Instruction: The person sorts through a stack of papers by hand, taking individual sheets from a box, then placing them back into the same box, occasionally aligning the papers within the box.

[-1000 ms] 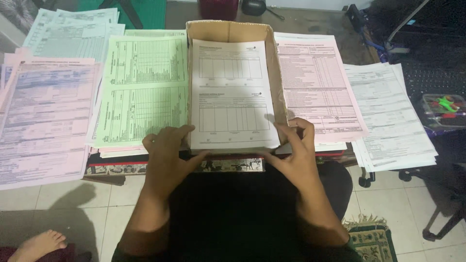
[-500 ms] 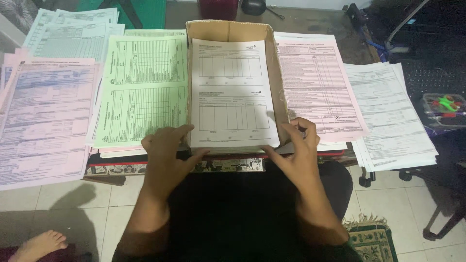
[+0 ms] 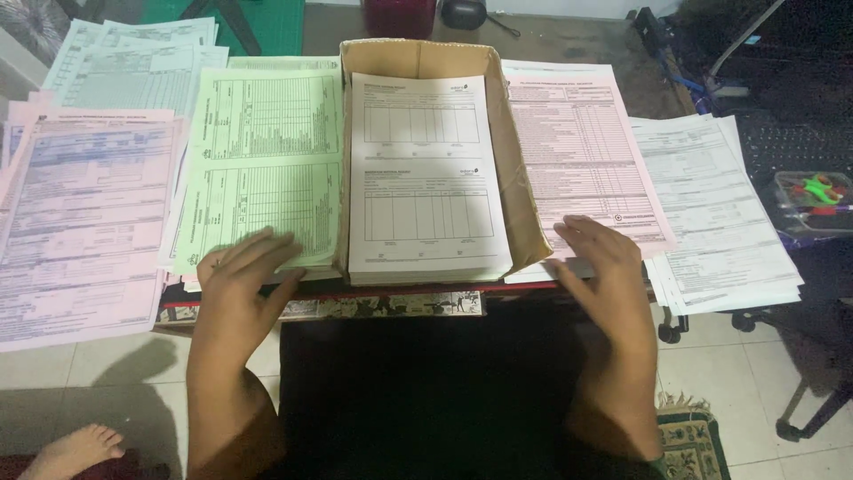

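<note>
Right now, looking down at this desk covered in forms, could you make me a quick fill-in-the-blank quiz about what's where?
1. The white forms are stacked inside a ____ box.
2. The left hand rests on the near edge of the ____ forms.
3. The right hand lies on the ____ forms right of the box.
4. The box's near end is ____.

Missing words: cardboard; green; pink; open

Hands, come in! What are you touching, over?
Left hand flat on green form stack. Right hand flat on pink form stack. White paper stack in open brown cardboard box, untouched.
</note>
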